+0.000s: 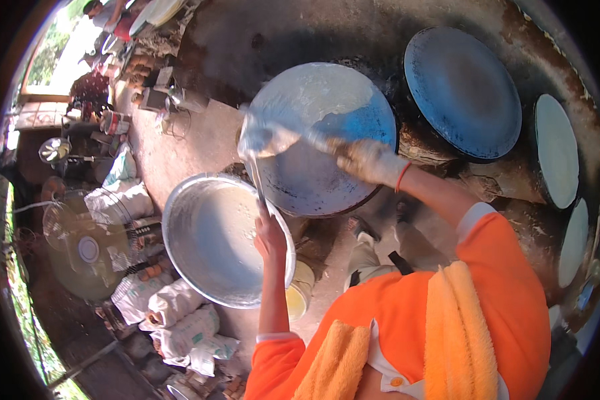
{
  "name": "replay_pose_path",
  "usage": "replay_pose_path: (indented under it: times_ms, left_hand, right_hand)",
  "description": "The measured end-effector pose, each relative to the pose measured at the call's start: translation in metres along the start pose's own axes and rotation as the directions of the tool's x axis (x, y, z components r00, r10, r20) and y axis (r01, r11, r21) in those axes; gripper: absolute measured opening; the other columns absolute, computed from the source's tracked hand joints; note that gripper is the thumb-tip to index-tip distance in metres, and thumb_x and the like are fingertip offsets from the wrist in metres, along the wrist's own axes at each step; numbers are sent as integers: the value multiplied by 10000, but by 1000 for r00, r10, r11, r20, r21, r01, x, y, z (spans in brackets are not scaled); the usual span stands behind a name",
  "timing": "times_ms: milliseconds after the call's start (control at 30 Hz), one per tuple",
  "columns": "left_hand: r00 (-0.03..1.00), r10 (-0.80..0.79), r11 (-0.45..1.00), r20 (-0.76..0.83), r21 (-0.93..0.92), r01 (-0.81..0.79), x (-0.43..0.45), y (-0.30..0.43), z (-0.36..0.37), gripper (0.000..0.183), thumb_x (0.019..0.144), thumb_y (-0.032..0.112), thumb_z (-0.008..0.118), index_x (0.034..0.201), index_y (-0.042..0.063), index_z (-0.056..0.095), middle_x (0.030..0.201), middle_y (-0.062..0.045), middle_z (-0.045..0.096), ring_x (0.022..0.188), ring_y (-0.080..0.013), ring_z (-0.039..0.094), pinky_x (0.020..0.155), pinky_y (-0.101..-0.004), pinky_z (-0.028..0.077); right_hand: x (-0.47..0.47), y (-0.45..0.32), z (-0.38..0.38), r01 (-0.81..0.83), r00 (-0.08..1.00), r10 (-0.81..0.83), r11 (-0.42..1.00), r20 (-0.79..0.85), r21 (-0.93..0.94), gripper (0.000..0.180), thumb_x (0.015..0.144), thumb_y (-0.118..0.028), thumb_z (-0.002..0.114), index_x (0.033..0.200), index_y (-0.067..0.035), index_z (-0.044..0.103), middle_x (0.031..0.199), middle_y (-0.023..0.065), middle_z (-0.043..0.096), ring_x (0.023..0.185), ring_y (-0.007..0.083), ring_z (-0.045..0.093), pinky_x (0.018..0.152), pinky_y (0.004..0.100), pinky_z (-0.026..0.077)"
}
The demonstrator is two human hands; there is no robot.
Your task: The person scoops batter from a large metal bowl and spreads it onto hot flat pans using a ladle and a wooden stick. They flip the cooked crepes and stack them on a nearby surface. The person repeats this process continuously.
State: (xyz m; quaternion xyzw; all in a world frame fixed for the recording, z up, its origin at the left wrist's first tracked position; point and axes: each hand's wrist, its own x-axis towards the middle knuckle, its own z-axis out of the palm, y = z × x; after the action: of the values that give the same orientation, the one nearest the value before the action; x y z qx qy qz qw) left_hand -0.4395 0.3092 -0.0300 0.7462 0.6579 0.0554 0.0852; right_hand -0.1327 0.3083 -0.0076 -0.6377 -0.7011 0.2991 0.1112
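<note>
My left hand (271, 234) grips the handle of a metal ladle (256, 175), which is raised over the left edge of a large round griddle (320, 192). Pale batter (315, 90) covers the griddle's far part; bluish bare surface shows beside it. In a whitish, stained glove, my right hand (367, 159) is closed on a blurred tool (312, 137) over the griddle; its far end overlaps the ladle head, and whether they touch I cannot tell. A wide metal basin (172, 240) of pale batter stands below the ladle, left of the griddle.
Right of the griddle is another round griddle (462, 92), then pale round surfaces (557, 150). A yellowish bucket (302, 290) stands beside the basin. White sacks (187, 327) and a fan (88, 249) are at the left. Another person (102, 15) is at the upper left.
</note>
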Motion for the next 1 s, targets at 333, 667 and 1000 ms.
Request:
replay_pose_path:
  times_ms: [333, 667, 1000]
  left_hand:
    - [981, -181, 983, 68, -1, 181, -109, 19, -15, 613, 877, 178, 521, 1431, 187, 259, 940, -179, 585, 786, -393, 600, 666, -475, 477]
    - [967, -137, 810, 213, -538, 233, -218, 38, -46, 516, 874, 76, 531, 1368, 61, 382, 897, -181, 627, 704, -349, 603, 623, -377, 474]
    - [988, 12, 119, 157, -981, 154, -95, -21, -132, 450, 932, 58, 425, 1361, 9, 301, 622, 14, 428, 453, -38, 373, 409, -182, 291]
  right_hand:
    - [3, -16, -21, -78, 994, 84, 992, 66, -95, 386, 932, -339, 410, 1300, -229, 449, 1030, 157, 625, 916, 346, 609, 777, 434, 497]
    - [-112, 16, -17, -204, 913, -117, 698, 391, 686, 463, 854, -180, 520, 1307, -97, 470, 809, 74, 614, 599, 134, 589, 537, 278, 491]
    - [-101, -111, 181, -369, 909, 270, 157, 319, 916, 186, 903, -309, 525, 1001, -156, 483, 766, 35, 480, 559, 120, 474, 500, 257, 414]
